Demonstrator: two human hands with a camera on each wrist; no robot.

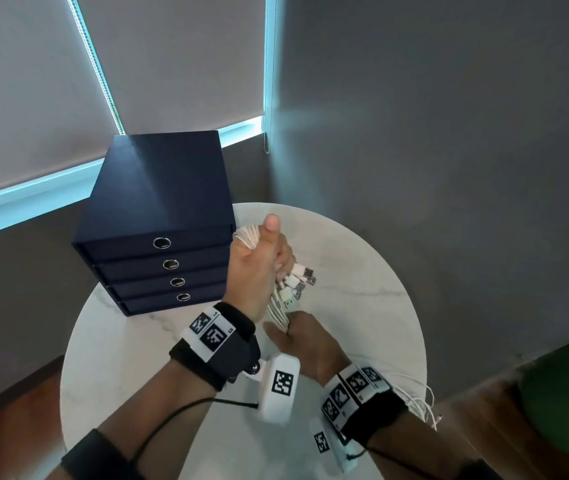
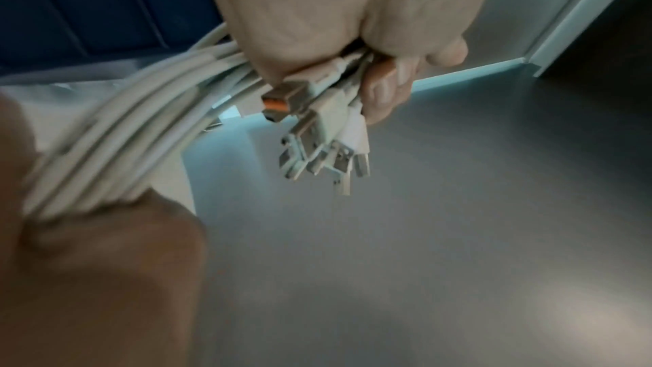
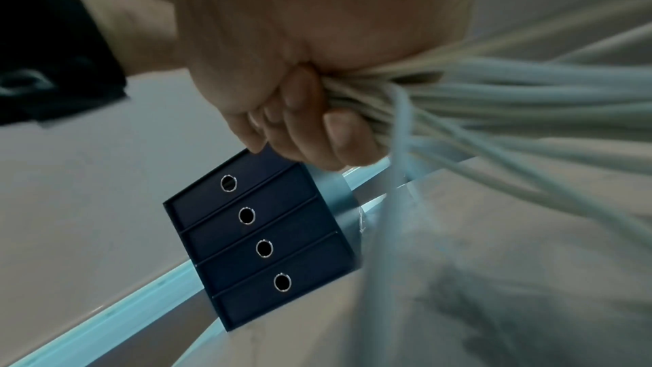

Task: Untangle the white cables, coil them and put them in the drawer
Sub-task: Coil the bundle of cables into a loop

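Observation:
A bundle of white cables (image 1: 277, 308) is stretched between both hands above the round table. My left hand (image 1: 258, 268) grips its upper end, thumb up, beside the drawer unit. Several USB plugs (image 1: 300, 282) stick out to the right of that fist. In the left wrist view the left hand (image 2: 370, 71) curls round the cables (image 2: 123, 127) just above the plugs (image 2: 324, 144). My right hand (image 1: 305, 336) grips the same bundle lower down; its fingers (image 3: 300, 110) wrap the strands (image 3: 494, 94). The navy drawer unit (image 1: 158, 216) has all its drawers closed.
Loose cable ends (image 1: 421, 407) trail behind my right wrist to the edge of the white marble table (image 1: 362, 258). The drawer unit (image 3: 261, 233) stands at the table's back left. A grey wall and window blinds lie behind. A green object (image 1: 567, 403) sits at the far right.

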